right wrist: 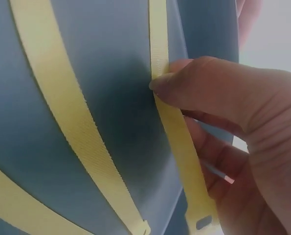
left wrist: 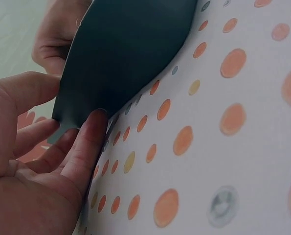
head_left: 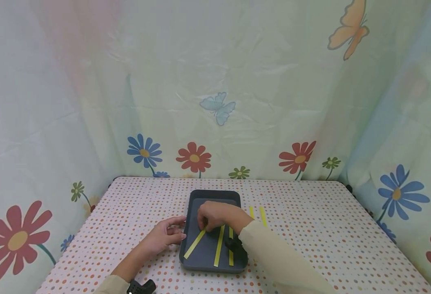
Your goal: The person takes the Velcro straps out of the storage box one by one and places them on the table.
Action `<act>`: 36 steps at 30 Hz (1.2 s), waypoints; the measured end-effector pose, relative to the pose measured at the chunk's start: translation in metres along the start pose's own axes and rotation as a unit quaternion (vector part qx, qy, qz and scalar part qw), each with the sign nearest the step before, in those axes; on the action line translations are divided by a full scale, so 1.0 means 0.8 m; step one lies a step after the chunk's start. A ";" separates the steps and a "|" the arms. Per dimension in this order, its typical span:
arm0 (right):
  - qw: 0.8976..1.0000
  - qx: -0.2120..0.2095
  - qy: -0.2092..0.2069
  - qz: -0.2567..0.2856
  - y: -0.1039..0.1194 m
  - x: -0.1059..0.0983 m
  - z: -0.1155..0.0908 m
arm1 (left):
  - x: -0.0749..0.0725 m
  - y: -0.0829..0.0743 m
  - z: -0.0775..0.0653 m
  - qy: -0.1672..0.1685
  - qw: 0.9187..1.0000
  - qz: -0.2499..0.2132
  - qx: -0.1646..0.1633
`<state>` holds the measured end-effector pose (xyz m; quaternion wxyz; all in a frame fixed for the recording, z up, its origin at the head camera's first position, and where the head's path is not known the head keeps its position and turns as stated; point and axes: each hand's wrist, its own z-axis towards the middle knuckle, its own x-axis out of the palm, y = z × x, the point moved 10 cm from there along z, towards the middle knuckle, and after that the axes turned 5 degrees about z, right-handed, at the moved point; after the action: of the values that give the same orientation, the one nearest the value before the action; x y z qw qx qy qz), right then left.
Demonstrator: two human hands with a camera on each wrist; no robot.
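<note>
My right hand (head_left: pixel 219 215) reaches over the dark grey tray (head_left: pixel 203 258). Between thumb and fingers it pinches a yellow cable tie (right wrist: pixel 179 139), a flat ribbed strap with a slot in its wider end. That tie slants along the tray's left side in the head view. Two more yellow ties, a middle one (head_left: pixel 219 247) and a right one (head_left: pixel 231 257), lie in the tray, partly under the right arm. My left hand (head_left: pixel 164 236) rests against the tray's left side, its thumb and fingertips (left wrist: pixel 94 128) touching the outer wall with the fingers loosely bent.
Two further yellow strips (head_left: pixel 263 215) lie on the dotted tablecloth (head_left: pixel 303 228) beyond the tray's right side. A curtain (head_left: pixel 259 134) printed with flowers and butterflies rises behind the table and on both sides.
</note>
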<state>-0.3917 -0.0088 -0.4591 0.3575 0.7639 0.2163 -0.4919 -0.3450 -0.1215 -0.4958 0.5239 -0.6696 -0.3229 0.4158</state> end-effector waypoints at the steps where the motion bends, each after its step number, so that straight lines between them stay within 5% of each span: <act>1: 1.000 0.004 -0.002 0.000 0.000 -0.001 -0.001 | 0.000 0.001 0.000 0.000 1.000 0.000 0.000; 15: 1.000 0.014 -0.019 -0.002 -0.004 -0.008 -0.017 | 0.000 0.002 0.000 -0.001 1.000 -0.004 0.000; 36: 0.997 -0.003 -0.050 0.062 -0.007 -0.025 -0.047 | -0.001 0.003 0.001 0.001 1.000 0.005 0.009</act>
<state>-0.3821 0.0239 -0.4329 0.4003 0.7490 0.1514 -0.5059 -0.3462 -0.1224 -0.4976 0.5283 -0.6665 -0.3156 0.4207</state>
